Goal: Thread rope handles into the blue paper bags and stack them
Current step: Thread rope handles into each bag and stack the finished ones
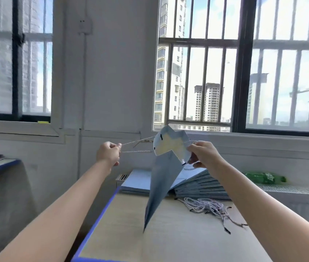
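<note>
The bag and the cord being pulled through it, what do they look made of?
The bag looks like stiff matte blue paper: it holds sharp creases and folded flaps. The cord seems to be twisted whitish string, probably cotton or paper twine; its spiral strands show.

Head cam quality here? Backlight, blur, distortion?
Head view: strong backlight from the barred windows, sky nearly blown out; wide-angle bending shows on the frames; the raised blue paper bag looks soft and smeared, its mouth glowing yellowish; left hand and right hand are evenly lit; the pale twisted rope is thin but visible.
</note>
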Tool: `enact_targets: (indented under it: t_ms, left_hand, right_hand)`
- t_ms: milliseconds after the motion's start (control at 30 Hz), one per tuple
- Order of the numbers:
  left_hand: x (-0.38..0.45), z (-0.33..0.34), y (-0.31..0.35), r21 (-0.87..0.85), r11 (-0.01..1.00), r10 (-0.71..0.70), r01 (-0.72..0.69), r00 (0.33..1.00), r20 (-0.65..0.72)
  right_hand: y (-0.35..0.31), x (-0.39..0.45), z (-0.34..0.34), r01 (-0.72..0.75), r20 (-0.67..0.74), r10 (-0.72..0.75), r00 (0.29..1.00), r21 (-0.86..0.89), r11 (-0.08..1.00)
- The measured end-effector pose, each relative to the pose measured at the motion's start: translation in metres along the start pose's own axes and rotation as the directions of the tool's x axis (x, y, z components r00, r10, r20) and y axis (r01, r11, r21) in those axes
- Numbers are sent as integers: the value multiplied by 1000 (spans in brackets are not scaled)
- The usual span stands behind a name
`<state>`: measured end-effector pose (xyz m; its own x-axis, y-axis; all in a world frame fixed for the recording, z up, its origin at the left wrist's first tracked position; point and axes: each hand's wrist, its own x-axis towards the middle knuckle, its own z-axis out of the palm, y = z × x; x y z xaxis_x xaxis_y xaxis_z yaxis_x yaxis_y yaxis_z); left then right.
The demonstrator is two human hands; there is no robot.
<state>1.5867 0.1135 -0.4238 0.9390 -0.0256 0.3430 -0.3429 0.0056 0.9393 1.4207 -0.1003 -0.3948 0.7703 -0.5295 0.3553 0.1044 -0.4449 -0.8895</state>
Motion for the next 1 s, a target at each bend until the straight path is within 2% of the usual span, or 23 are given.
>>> enact_targets:
  t_ms: [167, 233, 300, 400, 467, 567, 633, 733, 867, 1000]
  left_hand:
    - [0, 8, -6, 88, 996, 32, -29, 999, -30]
    - [3, 9, -4, 122, 992, 43, -35, 997, -68]
    - [5, 4, -6, 165, 986, 32, -15, 995, -100]
    - [7, -9, -16, 244, 969, 0, 34, 990, -141]
    - [8, -15, -22, 275, 959, -32, 68, 991, -131]
    - [6, -17, -31, 324, 940, -83, 109, 992, -91]
    - [2, -15, -36, 338, 932, -125, 132, 991, -41]
    - [-3, -17, -46, 337, 927, -185, 167, 982, 23]
    - [-7, -25, -51, 360, 905, -255, 228, 966, 30]
    - [-8, -29, -52, 347, 900, -300, 262, 952, 60]
  right_hand:
    - [4, 6, -1, -14, -8, 16, 1000, 151, 988]
    - [6, 9, -5, 12, -81, -2, 997, 117, 993]
    - [15, 14, -12, 48, -199, -64, 978, -84, 995]
    - [31, 20, -21, 43, -267, -173, 948, -433, 900]
    - [40, 18, -20, 8, -220, -179, 959, -610, 792]
    - [51, 11, -7, -29, -81, -50, 995, -756, 654]
    - [60, 7, 4, -52, 2, 83, 997, -757, 651]
    - [74, 2, 21, -111, 72, 218, 973, -685, 720]
    - [75, -5, 36, -170, 105, 258, 961, -513, 842]
    - [78, -5, 47, -189, 103, 269, 958, -481, 856]
